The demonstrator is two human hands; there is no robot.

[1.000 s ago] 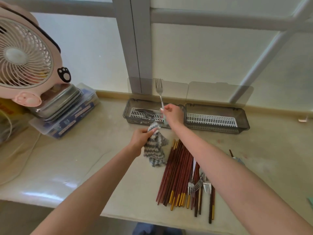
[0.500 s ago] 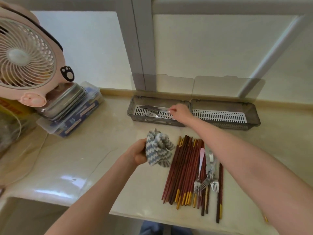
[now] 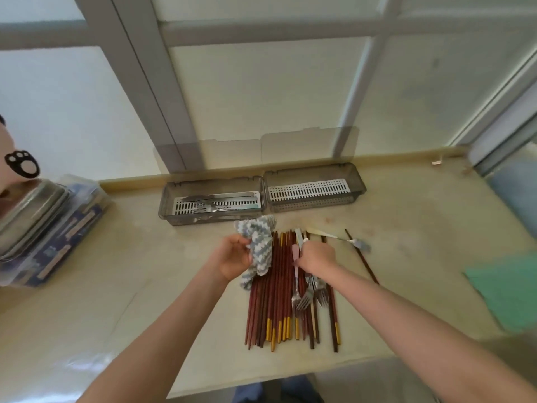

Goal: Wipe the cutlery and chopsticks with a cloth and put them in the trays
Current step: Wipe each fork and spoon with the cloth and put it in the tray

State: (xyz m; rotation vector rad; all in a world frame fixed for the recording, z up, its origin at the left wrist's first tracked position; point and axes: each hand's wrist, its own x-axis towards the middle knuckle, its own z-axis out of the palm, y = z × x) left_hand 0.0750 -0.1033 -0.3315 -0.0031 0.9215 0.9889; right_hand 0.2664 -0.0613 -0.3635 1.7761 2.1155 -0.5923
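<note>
Chopsticks (image 3: 273,303), red-brown and some with yellow ends, are laid side by side in a bundle on the tabletop (image 3: 145,271) at the lower centre of the frame. One stray chopstick (image 3: 363,261) lies apart to the right. Several forks (image 3: 315,295) are found resting on the bundle, tines toward the bottom of the frame. A pink-handled fork (image 3: 295,253) among them is gripped at its handle by the right hand (image 3: 318,257), the fingers curled round it; whether it is lifted clear cannot be told. A blue-and-white cloth (image 3: 258,242) is held bunched in the closed fingers of the left hand (image 3: 236,258), just left of the right hand and overlapping the bundle's left edge. A pale-handled utensil (image 3: 334,236) is noted above and right of the right hand, its head blurred. Two grey trays are set side by side above the bundle: the first tray (image 3: 167,206) contains metal cutlery (image 3: 209,202); the second tray (image 3: 360,184), to its right, shows a white slotted insert. A metal tin (image 3: 29,210) is seen at the left edge and a green sheet (image 3: 511,286) at the right edge.
</note>
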